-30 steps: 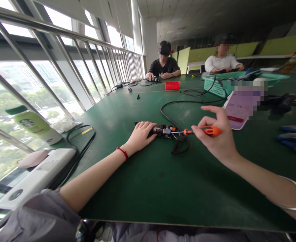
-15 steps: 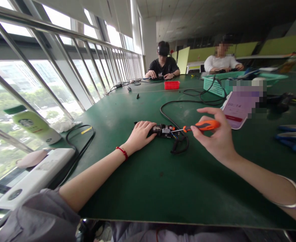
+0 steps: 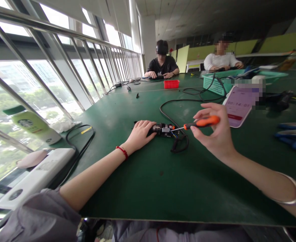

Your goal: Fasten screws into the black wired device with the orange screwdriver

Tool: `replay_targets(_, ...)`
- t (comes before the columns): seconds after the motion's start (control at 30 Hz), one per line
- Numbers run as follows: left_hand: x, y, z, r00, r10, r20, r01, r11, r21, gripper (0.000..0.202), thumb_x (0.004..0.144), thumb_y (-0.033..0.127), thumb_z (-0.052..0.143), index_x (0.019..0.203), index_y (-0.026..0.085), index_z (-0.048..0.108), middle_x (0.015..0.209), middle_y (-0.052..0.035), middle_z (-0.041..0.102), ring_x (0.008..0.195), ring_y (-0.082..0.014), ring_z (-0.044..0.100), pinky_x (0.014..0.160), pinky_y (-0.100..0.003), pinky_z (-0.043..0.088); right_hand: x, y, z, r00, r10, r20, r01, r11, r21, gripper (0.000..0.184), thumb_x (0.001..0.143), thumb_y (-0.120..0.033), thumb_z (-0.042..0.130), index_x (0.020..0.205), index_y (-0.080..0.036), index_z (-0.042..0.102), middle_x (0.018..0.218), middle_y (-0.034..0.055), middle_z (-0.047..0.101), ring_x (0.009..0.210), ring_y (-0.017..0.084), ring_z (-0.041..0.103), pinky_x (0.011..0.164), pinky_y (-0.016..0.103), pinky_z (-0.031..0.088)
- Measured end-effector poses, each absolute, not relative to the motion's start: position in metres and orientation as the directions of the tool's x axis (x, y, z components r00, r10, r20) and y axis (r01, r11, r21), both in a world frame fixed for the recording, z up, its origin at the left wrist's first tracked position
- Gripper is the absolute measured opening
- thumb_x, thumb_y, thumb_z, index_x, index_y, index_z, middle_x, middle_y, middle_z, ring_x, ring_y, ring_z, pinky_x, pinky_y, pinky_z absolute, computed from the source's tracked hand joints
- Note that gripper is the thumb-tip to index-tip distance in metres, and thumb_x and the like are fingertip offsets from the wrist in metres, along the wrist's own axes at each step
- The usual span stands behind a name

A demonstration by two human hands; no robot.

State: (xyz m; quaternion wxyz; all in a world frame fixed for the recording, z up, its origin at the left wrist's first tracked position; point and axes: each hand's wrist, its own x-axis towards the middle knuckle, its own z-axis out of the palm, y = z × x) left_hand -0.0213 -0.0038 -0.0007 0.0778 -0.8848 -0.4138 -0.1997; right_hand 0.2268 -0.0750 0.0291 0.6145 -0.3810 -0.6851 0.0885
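Note:
My left hand (image 3: 142,133) is wrapped over the dark body of an opened power tool (image 3: 166,130) lying on the green table, pressing it there. The tool's inner parts and coloured wires show at its right end. In my right hand (image 3: 214,129) is a screwdriver (image 3: 202,122) with an orange and black handle, gripped between thumb and fingers. Its thin shaft points left, and the tip is at the wires and grey part; whether it touches a screw I cannot tell. A black power cord (image 3: 180,145) loops beside the tool's right end.
A phone (image 3: 241,107) showing a timer leans near a green basket (image 3: 213,84). Gloves (image 3: 292,136) lie far right. A red tray (image 3: 171,84) stands farther back; two people sit across the table. At left are a bottle (image 3: 30,124) and a white box (image 3: 37,178).
My right hand's upper fingers have lifted and opened slightly around the screwdriver handle, which has tilted up a little at its back end. My left hand and the tool stay put.

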Motion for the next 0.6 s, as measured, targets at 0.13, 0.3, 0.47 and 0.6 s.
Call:
replay_targets(0.13, -0.0211, -0.0039, -0.0009, 0.576, 0.701, 0.42, 0.765, -0.643, 0.023, 0.036, 0.089, 0.036, 0.044, 0.12, 0.021, 0.049, 0.115, -0.0069, 0.057, 0.108, -0.0232, 0.049, 0.101, -0.04, 0.033, 0.2268, -0.0776, 0.029, 0.019, 0.723, 0.691, 0.49, 0.596, -0.637, 0.031, 0.073, -0.029, 0.066, 0.1, -0.024, 0.051, 0.053, -0.0088, 0.044, 0.043, 0.011, 0.044, 0.05, 0.029, 0.042)
replay_targets(0.3, -0.0209, -0.0041, -0.0006, 0.579, 0.7, 0.418, 0.765, -0.644, 0.019, 0.035, 0.089, 0.036, 0.045, 0.12, 0.02, 0.049, 0.116, -0.0066, 0.057, 0.109, -0.0229, 0.049, 0.101, -0.039, 0.033, 0.2258, -0.0769, 0.0292, 0.017, 0.582, 0.813, 0.412, 0.737, -0.536, 0.052, 0.068, -0.019, 0.068, 0.114, -0.029, 0.046, 0.086, 0.001, 0.055, 0.079, 0.019, 0.059, 0.071, 0.036, 0.051)
replay_targets(0.47, -0.0207, -0.004, -0.0005, 0.577, 0.702, 0.417, 0.765, -0.643, 0.025, 0.035, 0.089, 0.036, 0.045, 0.12, 0.02, 0.049, 0.116, -0.0067, 0.057, 0.109, -0.0231, 0.048, 0.101, -0.039, 0.033, 0.2268, -0.0746, 0.026, 0.033, 0.631, 0.775, 0.455, 0.681, -0.574, 0.058, 0.064, -0.026, 0.074, 0.115, -0.029, 0.044, 0.083, 0.0001, 0.055, 0.065, 0.016, 0.056, 0.055, 0.031, 0.047)
replay_targets(0.6, -0.0209, -0.0031, -0.002, 0.578, 0.698, 0.424, 0.764, -0.645, 0.021, 0.035, 0.089, 0.036, 0.045, 0.12, 0.02, 0.05, 0.116, -0.0069, 0.057, 0.109, -0.0232, 0.049, 0.101, -0.039, 0.033, 0.2268, -0.0779, 0.028, 0.009, 0.685, 0.729, 0.551, 0.605, -0.575, 0.016, 0.073, -0.031, 0.067, 0.085, -0.024, 0.058, 0.063, -0.0031, 0.057, 0.049, 0.012, 0.052, 0.049, 0.027, 0.043)
